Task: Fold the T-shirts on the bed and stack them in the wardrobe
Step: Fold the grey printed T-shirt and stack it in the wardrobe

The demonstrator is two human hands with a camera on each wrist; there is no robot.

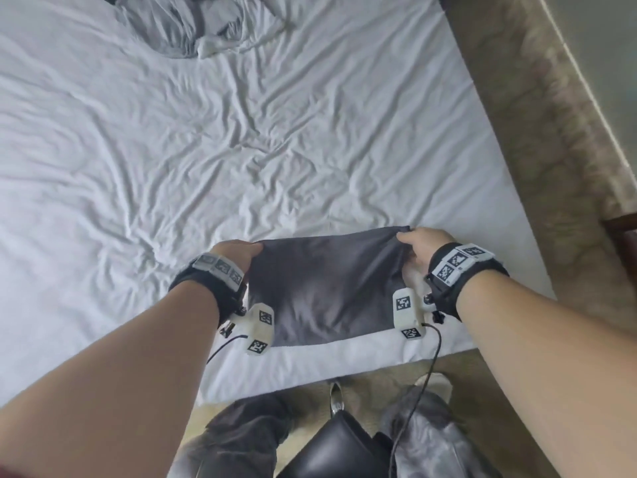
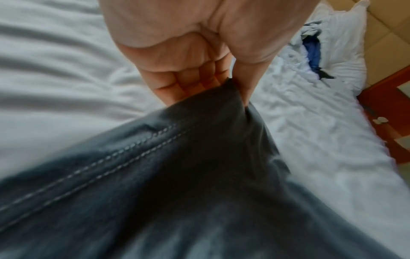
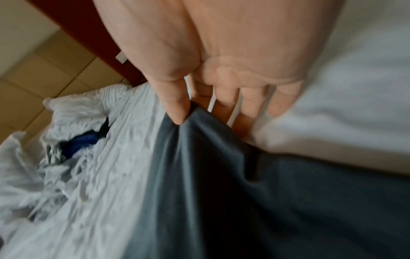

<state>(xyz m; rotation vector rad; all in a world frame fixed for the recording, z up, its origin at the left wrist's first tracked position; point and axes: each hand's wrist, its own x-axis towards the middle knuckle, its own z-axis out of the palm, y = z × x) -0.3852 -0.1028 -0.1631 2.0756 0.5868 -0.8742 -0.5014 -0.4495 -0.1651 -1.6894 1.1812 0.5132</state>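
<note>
Dark grey cotton T-shirt (image 1: 327, 291), already doubled into a compact rectangle, lies at the near edge of the white-sheeted bed (image 1: 172, 150), close to its near right corner, with a strip of sheet showing between it and the mattress edge. Each far corner of the rectangle is held. The left hand (image 1: 238, 255) has thumb and curled fingers (image 2: 190, 77) pinching the cloth at the far left corner, just beside a double-stitched hem (image 2: 124, 150). The right hand (image 1: 422, 248) pinches the far right corner between thumb (image 3: 177, 105) and forefinger, its other fingers only loosely bent behind the fabric. The far edge looks slightly lifted off the sheet, while the near part lies flat.

Judging from this, the step in hand is one of the last folds of this shirt: the far edge seems about to be carried toward the near edge to halve the rectangle. That move calls for both hands travelling together at an even height, so the corners meet squarely and the layers underneath do not slide or bunch; a smoothing pass should follow.

A crumpled pale grey and white heap of garments (image 1: 203, 25) waits at the far edge of the bed, with something blue (image 2: 311, 50) among it, so folding is far from finished. No wardrobe is visible.
</note>
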